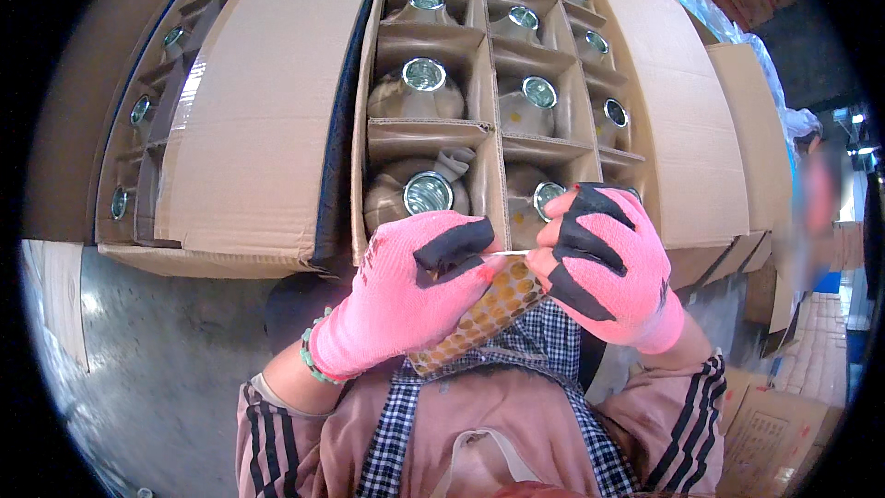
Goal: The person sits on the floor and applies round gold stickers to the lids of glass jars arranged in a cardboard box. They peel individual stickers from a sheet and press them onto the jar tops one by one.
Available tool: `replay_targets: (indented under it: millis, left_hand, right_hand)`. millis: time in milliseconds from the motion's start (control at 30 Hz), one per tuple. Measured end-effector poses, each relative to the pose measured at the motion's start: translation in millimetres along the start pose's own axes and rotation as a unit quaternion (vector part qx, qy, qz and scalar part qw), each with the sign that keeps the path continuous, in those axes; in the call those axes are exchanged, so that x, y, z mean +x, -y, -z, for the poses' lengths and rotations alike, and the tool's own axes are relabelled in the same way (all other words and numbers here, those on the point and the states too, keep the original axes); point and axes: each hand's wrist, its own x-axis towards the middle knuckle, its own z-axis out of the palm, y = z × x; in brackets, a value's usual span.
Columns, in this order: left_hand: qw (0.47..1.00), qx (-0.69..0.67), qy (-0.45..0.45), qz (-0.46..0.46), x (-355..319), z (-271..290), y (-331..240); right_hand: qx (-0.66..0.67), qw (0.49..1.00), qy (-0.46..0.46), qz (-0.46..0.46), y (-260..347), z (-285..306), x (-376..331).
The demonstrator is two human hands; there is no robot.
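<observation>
My left hand (410,277), in a pink glove with black patches, is closed on a sheet of round gold stickers (493,314), which hangs down in front of my checked apron. My right hand (613,258), gloved the same way with bare fingertips, pinches the sheet's thin white upper edge opposite the left. Whether a single sticker is between the fingertips cannot be made out. Just beyond my hands stand round-bodied glass vessels with silvery rims. The nearest one (429,194) is beyond my left hand; another (548,197) is partly hidden by my right.
The vessels sit upright in a cardboard box (493,129) with dividers. Small yellow spots show on some. A grey scrap (454,162) lies beside the nearest vessel. Another box with similar vessels (120,203) stands left, its wide flap (258,111) between them. A right flap (678,111) lies folded outward.
</observation>
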Motion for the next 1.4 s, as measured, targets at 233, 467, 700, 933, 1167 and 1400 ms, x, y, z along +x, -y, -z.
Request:
replay_targets:
  millis: [233,467,700,933,1167,1400]
  left_hand:
    - [0.991,-0.082,0.023,0.106,3.3,5.2,-2.5]
    - [0.954,-0.153,0.172,0.194,13.3,-2.9,18.8]
    - [0.981,-0.046,0.178,0.06,16.6,-3.0,23.2]
    - [0.967,-0.048,0.211,0.132,19.5,8.7,23.1]
    - [0.957,-0.125,0.19,0.179,20.7,20.9,8.9]
    - [0.998,-0.054,-0.022,-0.017,17.7,7.2,31.5]
  right_hand:
    - [0.065,0.996,0.032,-0.045,-3.1,4.5,9.6]
    - [0.141,0.978,0.039,-0.147,-75.4,-32.5,87.3]
    - [-0.018,0.952,0.269,-0.143,-122.6,-130.6,139.8]
    - [-0.143,0.924,0.336,-0.115,-119.1,-157.3,152.3]
    - [0.139,0.969,0.005,-0.205,-106.3,-84.1,134.0]
    - [0.123,0.951,0.179,-0.218,-12.4,7.8,51.9]
